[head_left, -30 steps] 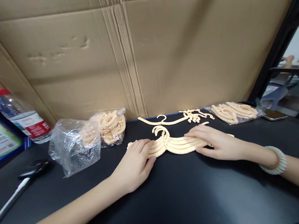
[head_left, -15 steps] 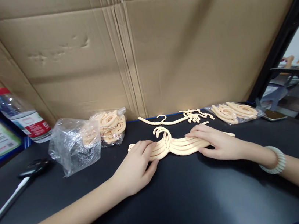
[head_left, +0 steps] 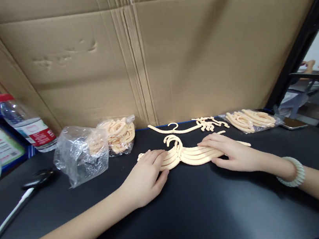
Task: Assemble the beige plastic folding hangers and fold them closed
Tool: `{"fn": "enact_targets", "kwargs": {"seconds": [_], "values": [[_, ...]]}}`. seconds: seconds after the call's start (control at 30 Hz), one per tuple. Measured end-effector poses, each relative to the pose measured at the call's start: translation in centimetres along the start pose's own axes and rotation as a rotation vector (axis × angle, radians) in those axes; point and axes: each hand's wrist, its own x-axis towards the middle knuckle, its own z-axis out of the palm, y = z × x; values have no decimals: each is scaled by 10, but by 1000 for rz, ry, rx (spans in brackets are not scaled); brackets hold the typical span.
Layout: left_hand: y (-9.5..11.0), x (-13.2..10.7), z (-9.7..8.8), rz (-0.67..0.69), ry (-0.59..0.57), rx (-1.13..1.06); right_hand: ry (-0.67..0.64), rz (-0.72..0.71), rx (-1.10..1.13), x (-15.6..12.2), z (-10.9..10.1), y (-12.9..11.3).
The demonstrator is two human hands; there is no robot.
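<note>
Several cream-coloured clothes hangers [head_left: 196,158] lie fanned together on the black table, their hooks bunched at the middle and pointing away from me. Across their left arms my left hand [head_left: 145,177] is closed, thumb at the near edge and fingers over the far side. My right hand [head_left: 234,153] grips the right arms in the same way, with a pale coiled band on that wrist. Both palms hide parts of the hangers. Just behind lies a single hanger [head_left: 161,130], with a cluster of small cream pieces [head_left: 207,123] at its right end.
Clear bags of cream parts stand at the back, one left [head_left: 120,137] and one right [head_left: 250,119]. A crumpled plastic bag [head_left: 78,158], a red-capped bottle [head_left: 34,129] and a black device with a white cable [head_left: 38,178] are on the left. Cardboard [head_left: 197,51] rises behind the table.
The view has shifted very slightly. Both hands stay on the hangers with no clear movement.
</note>
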Motion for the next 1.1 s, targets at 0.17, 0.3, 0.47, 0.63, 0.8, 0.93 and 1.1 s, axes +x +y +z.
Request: {"fn": "enact_targets", "kwargs": {"seconds": [0.17,0.3,0.47,0.63,0.8,0.93,1.1], "values": [[-1,1,0,-6,11,11,21,-7,-2,-1,3,1],[-3,0,2,-7,43,5,32,-14,8,-1,3,1],[-4,0,5,-15,43,12,40,-19,-8,0,2,-2],[-2,-1,4,20,74,19,57,-93,3,1,2,-12],[0,-2,2,57,116,0,34,-184,-12,2,0,-21],[3,-2,-1,74,140,-20,27,-192,-25,3,-2,-22],[5,-2,-2,75,148,-11,45,-206,-24,4,-2,-21]]}}
